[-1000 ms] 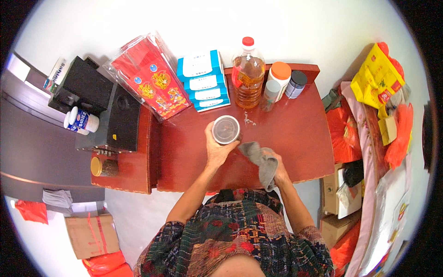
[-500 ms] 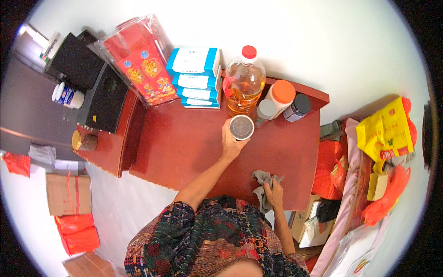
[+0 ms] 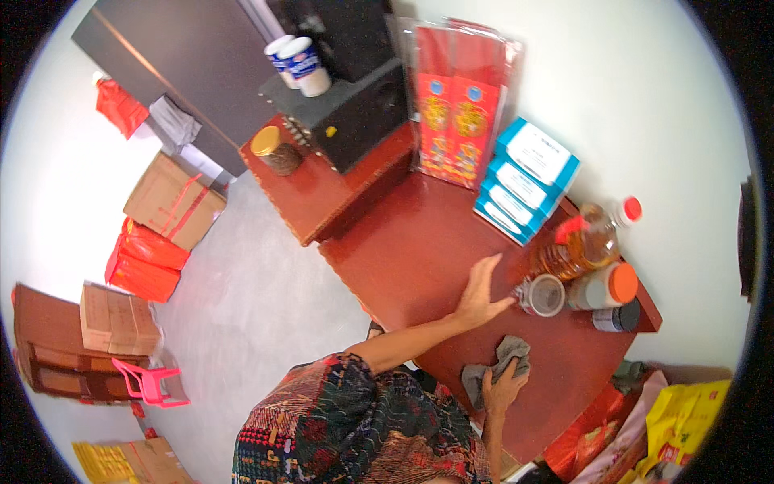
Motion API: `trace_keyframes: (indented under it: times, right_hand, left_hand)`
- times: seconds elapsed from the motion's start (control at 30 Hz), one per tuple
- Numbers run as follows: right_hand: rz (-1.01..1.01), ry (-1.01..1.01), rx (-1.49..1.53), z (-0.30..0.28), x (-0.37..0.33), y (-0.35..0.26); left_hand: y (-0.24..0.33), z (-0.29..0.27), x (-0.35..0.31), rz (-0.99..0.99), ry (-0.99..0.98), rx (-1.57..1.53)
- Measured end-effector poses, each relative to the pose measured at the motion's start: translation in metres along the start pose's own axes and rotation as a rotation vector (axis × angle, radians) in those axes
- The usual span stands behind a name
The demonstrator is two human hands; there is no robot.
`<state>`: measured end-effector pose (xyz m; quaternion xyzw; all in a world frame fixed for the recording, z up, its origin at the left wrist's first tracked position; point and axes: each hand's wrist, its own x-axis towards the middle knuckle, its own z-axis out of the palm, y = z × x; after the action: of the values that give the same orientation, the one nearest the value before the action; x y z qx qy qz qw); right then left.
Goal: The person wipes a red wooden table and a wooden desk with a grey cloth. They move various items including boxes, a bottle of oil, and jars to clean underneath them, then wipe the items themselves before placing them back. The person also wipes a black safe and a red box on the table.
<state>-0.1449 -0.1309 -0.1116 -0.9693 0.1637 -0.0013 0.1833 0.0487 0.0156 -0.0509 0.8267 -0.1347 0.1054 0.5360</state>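
Observation:
My left hand [image 3: 481, 300] is open above the red-brown desk [image 3: 411, 242], fingers spread. Its fingertips are beside a clear jar with a round grey top [image 3: 543, 295]; whether they touch it I cannot tell. My right hand [image 3: 504, 389] is closed on a grey cloth [image 3: 506, 355] that lies bunched on the desk, nearer to me. Behind the jar are an oil bottle with a red cap [image 3: 587, 240], a container with an orange lid [image 3: 603, 286] and a dark-lidded jar [image 3: 617, 315].
Blue-and-white boxes [image 3: 528, 181] are stacked by the wall, beside packaged red envelopes [image 3: 453, 113]. On the left a raised ledge carries a gold-lidded jar [image 3: 276, 152], a black box [image 3: 367, 113] and white-and-blue cups [image 3: 306, 68]. Cartons [image 3: 175, 200] and a pink stool [image 3: 153, 382] are on the floor.
My left hand has let go of the grey-topped jar, which now stands among the other containers. The view has turned to the left. My right hand still holds the cloth.

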Motion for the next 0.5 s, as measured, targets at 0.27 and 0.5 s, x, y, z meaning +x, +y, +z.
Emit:
trace_keyframes:
  times: [0.27,0.5]
  right_hand:
    - [-0.114,0.115,-0.162,0.070,0.001,-0.091]
    - [-0.208,0.109,0.091,0.114,-0.016,-0.194]
  left_hand:
    - [-0.068,-0.280,0.041,0.051,0.841,0.519]
    - [-0.174,-0.439,0.091,-0.196,0.865,0.327]
